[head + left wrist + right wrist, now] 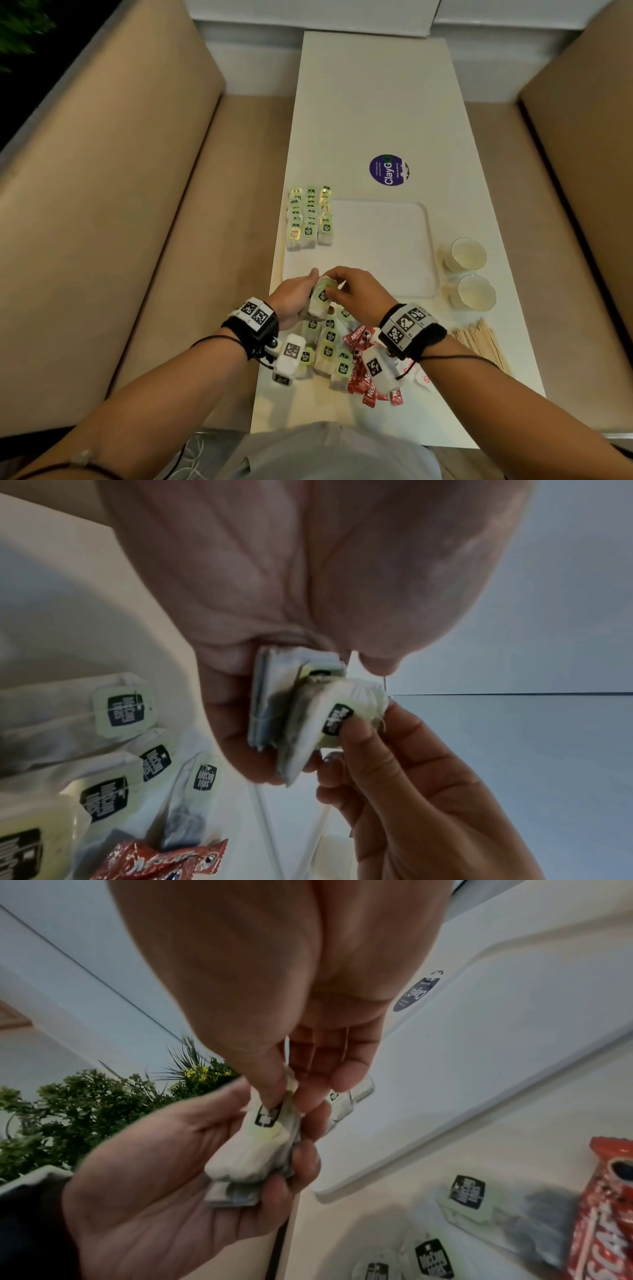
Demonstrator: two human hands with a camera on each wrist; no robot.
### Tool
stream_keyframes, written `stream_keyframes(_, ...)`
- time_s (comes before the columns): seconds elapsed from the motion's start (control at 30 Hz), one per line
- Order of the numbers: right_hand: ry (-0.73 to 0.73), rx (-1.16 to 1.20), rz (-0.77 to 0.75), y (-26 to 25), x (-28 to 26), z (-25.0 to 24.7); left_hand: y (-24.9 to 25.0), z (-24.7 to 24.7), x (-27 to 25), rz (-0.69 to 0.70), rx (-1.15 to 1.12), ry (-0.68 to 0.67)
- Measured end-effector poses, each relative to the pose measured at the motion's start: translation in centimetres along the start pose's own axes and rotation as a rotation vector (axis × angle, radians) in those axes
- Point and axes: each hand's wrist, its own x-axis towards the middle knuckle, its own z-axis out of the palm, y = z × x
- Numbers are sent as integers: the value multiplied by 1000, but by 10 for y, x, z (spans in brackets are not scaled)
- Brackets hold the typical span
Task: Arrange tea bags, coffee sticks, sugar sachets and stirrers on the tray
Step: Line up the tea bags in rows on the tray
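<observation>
The left hand [294,298] cups a small stack of tea bags [319,298] above the near edge of the white tray [407,260]; how many it holds cannot be counted. The right hand [356,294] pinches the tag of the top bag between thumb and fingertips. Three rows of tea bags [310,217] lie on the tray's far-left corner. Below the wrists, loose tea bags [329,346] and red coffee sticks [359,370] are partly hidden. Wooden stirrers [479,342] lie to the right, near two cups [467,270].
</observation>
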Motion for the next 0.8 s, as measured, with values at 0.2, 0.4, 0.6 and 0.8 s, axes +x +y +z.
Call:
stream_keyframes(0.2,70,2,3,3,15,5,3,-9,-3,34,55,-81)
stream_keyframes(0.4,122,-48,26,4,25,7,2,-17,3,110,100,-5)
stream_keyframes(0.6,151,-34,134,5,25,9,4,-25,10,163,41,84)
stream_keyframes(0.8,102,-67,118,11,29,13,7,-33,16,159,44,91)
